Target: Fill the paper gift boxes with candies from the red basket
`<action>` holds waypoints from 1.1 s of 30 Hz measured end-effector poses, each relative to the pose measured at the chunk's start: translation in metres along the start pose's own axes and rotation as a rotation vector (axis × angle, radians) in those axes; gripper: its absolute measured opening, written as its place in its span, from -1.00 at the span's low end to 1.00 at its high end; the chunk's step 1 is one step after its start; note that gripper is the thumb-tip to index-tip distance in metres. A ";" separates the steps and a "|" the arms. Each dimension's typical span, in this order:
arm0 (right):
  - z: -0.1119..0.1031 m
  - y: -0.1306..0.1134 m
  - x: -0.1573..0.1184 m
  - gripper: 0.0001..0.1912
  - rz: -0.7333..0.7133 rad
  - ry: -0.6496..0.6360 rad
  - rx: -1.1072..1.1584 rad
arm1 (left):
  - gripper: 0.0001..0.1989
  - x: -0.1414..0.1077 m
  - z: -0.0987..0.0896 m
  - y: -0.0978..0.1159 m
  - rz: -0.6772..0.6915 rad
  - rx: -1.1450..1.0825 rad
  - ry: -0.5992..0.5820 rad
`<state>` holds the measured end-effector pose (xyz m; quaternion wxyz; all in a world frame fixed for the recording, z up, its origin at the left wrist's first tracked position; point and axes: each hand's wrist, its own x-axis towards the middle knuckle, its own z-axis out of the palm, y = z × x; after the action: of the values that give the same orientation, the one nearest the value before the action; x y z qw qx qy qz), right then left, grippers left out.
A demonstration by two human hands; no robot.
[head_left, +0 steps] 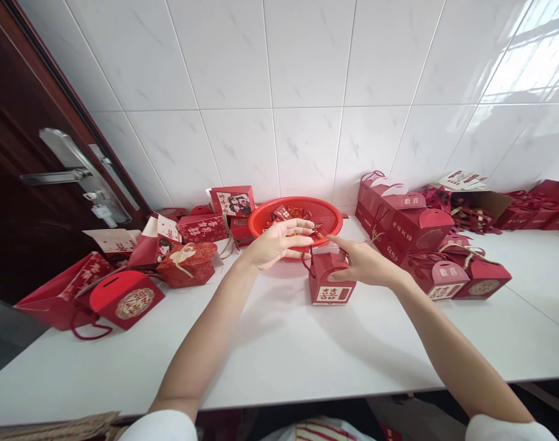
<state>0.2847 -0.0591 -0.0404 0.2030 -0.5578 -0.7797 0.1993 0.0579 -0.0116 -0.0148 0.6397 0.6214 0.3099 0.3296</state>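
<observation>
A small dark red gift box [332, 278] with a cream character label stands upright on the white table, a red cord at its left side. My right hand [360, 262] is at the box's upper right, thumb across its top and fingers apart, not wrapped round it. To the upper left of the box, my left hand [279, 244] hovers with its fingers spread and nothing in them, in front of a red plastic basket [332, 220]. Small red wrapped pieces [289, 214] lie in the basket.
Several red boxes, such as an octagonal one [190, 263] and a round-topped one [127, 297], stand on the left. Stacked red boxes [408, 226] are at the right, with ribbons [475, 217] beyond. A tiled wall [307, 141] closes the back; a door handle [54, 177] is far left.
</observation>
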 end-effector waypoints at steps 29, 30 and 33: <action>0.030 0.018 0.017 -0.86 0.086 0.016 0.041 | -0.54 0.019 0.014 -0.001 0.099 0.503 -0.201; 0.030 0.018 0.018 -0.85 0.082 0.005 0.057 | -0.51 0.023 0.018 -0.004 0.140 0.540 -0.219; 0.024 0.020 0.018 -0.79 0.068 0.009 0.184 | -0.50 0.035 0.029 -0.014 0.279 0.745 -0.155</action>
<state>0.2824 -0.0382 -0.0698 0.2499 -0.5638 -0.7378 0.2743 0.1026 -0.0012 -0.0277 0.3411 0.8698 0.2717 0.2306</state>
